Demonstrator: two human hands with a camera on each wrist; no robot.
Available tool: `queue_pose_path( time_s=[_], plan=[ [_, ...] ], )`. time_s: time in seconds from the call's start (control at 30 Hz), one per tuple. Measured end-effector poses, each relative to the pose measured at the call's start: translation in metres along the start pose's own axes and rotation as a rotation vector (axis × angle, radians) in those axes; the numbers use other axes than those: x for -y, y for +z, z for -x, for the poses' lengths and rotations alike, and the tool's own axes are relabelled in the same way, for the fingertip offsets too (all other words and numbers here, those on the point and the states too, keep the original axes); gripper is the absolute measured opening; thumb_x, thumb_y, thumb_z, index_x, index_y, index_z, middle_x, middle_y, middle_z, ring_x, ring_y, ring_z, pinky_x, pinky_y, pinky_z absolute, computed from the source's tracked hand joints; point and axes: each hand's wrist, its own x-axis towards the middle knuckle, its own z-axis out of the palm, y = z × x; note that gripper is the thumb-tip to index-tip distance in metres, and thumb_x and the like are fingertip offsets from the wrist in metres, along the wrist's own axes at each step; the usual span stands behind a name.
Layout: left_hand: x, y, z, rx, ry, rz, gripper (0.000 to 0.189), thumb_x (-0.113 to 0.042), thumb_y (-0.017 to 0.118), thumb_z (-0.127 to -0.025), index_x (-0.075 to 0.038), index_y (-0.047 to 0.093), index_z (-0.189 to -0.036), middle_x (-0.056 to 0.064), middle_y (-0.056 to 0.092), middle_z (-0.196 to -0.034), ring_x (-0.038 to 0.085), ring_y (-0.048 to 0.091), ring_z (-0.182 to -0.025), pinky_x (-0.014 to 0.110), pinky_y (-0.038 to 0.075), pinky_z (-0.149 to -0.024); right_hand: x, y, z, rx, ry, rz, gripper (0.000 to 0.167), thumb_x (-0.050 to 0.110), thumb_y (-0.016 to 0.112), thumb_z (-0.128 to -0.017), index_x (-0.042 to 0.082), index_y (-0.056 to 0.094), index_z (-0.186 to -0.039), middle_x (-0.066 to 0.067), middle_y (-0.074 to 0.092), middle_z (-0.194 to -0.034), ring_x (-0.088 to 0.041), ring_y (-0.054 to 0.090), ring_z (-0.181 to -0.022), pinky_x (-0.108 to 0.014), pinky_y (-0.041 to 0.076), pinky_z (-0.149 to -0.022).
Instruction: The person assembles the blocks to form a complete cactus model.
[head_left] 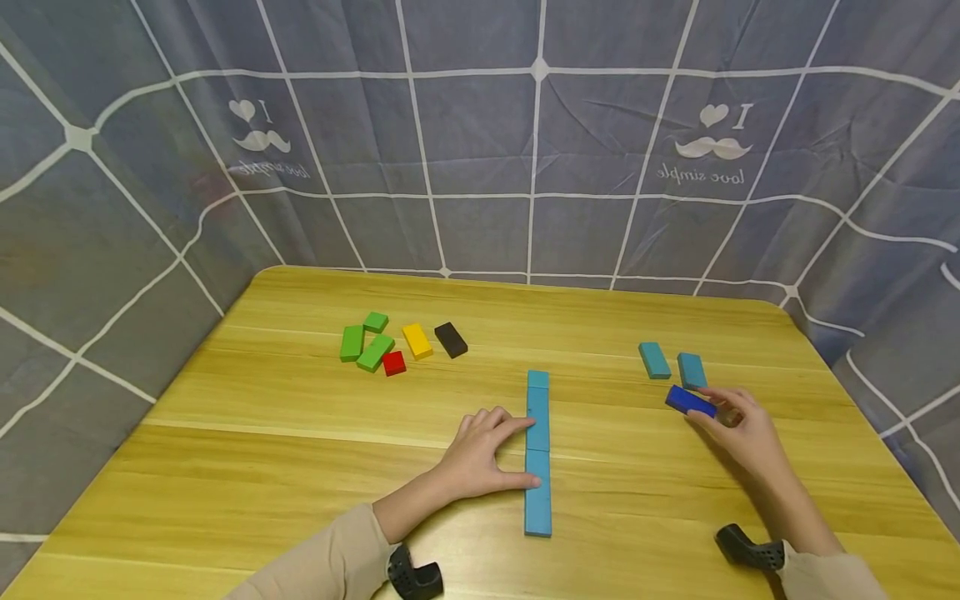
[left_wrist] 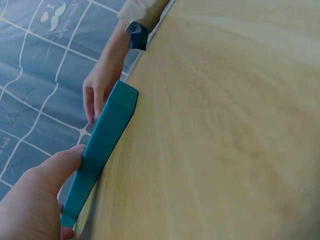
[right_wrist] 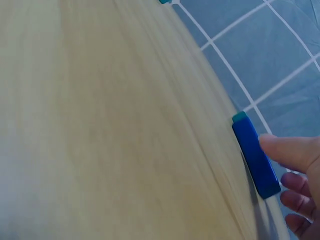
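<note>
Light blue blocks [head_left: 537, 508] lie end to end in a straight row pointing away from me, with a short one at the far end. My left hand [head_left: 480, 457] rests against the row, thumb and index finger spread and touching two of its blocks; in the left wrist view the thumb lies along the block's side [left_wrist: 102, 140]. On the right, my right hand [head_left: 750, 433] pinches a dark blue block [head_left: 688, 401] near its right end between thumb and index finger. The right wrist view shows the thumb on that dark blue block [right_wrist: 254, 156], low over the table.
Two light blue blocks [head_left: 655, 361] lie just beyond the right hand. At the back left are several green blocks [head_left: 352, 343], a red block [head_left: 393, 363], a yellow block [head_left: 417, 341] and a black block [head_left: 451, 340]. A grey curtain [head_left: 480, 150] surrounds the wooden table [head_left: 247, 433].
</note>
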Motion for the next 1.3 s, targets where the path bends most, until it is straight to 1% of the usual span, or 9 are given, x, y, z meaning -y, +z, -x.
queue_pose_path(
  time_s=[0.13,0.3,0.5,0.63,0.83,0.93,1.03,1.23,1.3],
  plan=[
    [0.000,0.001,0.000,0.003,-0.007,0.002,0.073,-0.056,0.068,-0.071,-0.022,0.049,-0.132,-0.006,0.048,-0.103,0.010,0.039,-0.088,0.027,0.027,-0.077,-0.006,-0.003,0.004,0.020,0.022,0.033,0.034,0.011,0.072,-0.078,-0.003,0.063,-0.108,-0.012,0.051,-0.095,0.002,0.042,-0.075,-0.011,0.036,-0.061],
    [0.000,0.001,0.000,0.002,-0.003,-0.001,0.073,-0.057,0.068,-0.071,-0.022,0.049,-0.132,-0.005,0.049,-0.103,0.010,0.039,-0.088,0.027,0.027,-0.076,-0.013,-0.004,0.006,0.043,0.044,0.024,0.036,0.012,0.071,-0.079,-0.003,0.062,-0.110,-0.012,0.051,-0.095,0.009,0.042,-0.079,-0.008,0.036,-0.063],
    [0.000,0.001,0.000,-0.010,0.011,0.000,0.073,-0.056,0.069,-0.070,-0.021,0.050,-0.132,-0.005,0.049,-0.102,0.010,0.038,-0.086,0.027,0.027,-0.075,-0.018,-0.003,0.006,0.045,0.052,0.036,0.035,0.015,0.071,-0.080,-0.002,0.063,-0.110,-0.010,0.052,-0.093,0.007,0.043,-0.076,-0.011,0.036,-0.062],
    [-0.001,0.000,0.000,-0.007,0.007,-0.001,0.073,-0.056,0.069,-0.070,-0.021,0.050,-0.131,-0.005,0.048,-0.102,0.010,0.038,-0.085,0.027,0.027,-0.075,-0.015,-0.002,0.005,0.042,0.038,0.047,0.034,0.015,0.071,-0.080,-0.002,0.064,-0.108,-0.010,0.053,-0.092,0.005,0.043,-0.074,-0.012,0.036,-0.061],
    [-0.001,0.000,0.000,-0.003,0.004,-0.002,0.073,-0.056,0.068,-0.070,-0.022,0.050,-0.132,-0.005,0.049,-0.103,0.010,0.038,-0.085,0.028,0.027,-0.076,0.006,0.009,-0.003,0.059,-0.034,-0.031,0.030,0.007,0.073,-0.076,-0.003,0.064,-0.104,-0.006,0.052,-0.086,-0.001,0.044,-0.070,-0.014,0.037,-0.060],
    [-0.001,0.000,0.000,-0.003,0.004,-0.005,0.073,-0.057,0.068,-0.070,-0.022,0.050,-0.132,-0.005,0.049,-0.104,0.010,0.039,-0.087,0.028,0.028,-0.077,0.019,0.020,-0.009,0.099,-0.087,-0.083,0.030,0.003,0.073,-0.074,-0.003,0.064,-0.103,-0.005,0.051,-0.086,-0.006,0.044,-0.069,-0.017,0.038,-0.058],
    [0.000,0.000,0.000,-0.001,0.002,-0.003,0.073,-0.057,0.068,-0.070,-0.022,0.050,-0.132,-0.005,0.049,-0.104,0.011,0.039,-0.087,0.029,0.028,-0.078,0.033,0.033,-0.014,0.160,-0.119,-0.132,0.031,0.003,0.074,-0.074,-0.002,0.065,-0.103,-0.005,0.053,-0.088,-0.010,0.044,-0.070,-0.019,0.038,-0.058],
    [0.000,0.000,0.000,0.003,-0.004,-0.001,0.073,-0.057,0.068,-0.070,-0.022,0.049,-0.132,-0.006,0.048,-0.103,0.010,0.039,-0.088,0.028,0.028,-0.078,0.054,0.059,-0.020,0.257,-0.129,-0.219,0.029,0.006,0.074,-0.075,0.001,0.066,-0.103,-0.007,0.056,-0.094,-0.015,0.049,-0.076,-0.022,0.041,-0.062],
    [0.000,0.000,0.000,0.008,-0.010,-0.005,0.074,-0.058,0.068,-0.070,-0.023,0.049,-0.133,-0.006,0.048,-0.103,0.010,0.039,-0.088,0.028,0.028,-0.078,0.064,0.066,-0.019,0.280,-0.148,-0.232,0.028,0.004,0.073,-0.075,-0.001,0.065,-0.102,-0.009,0.056,-0.092,-0.018,0.048,-0.073,-0.023,0.040,-0.061]
  ],
)
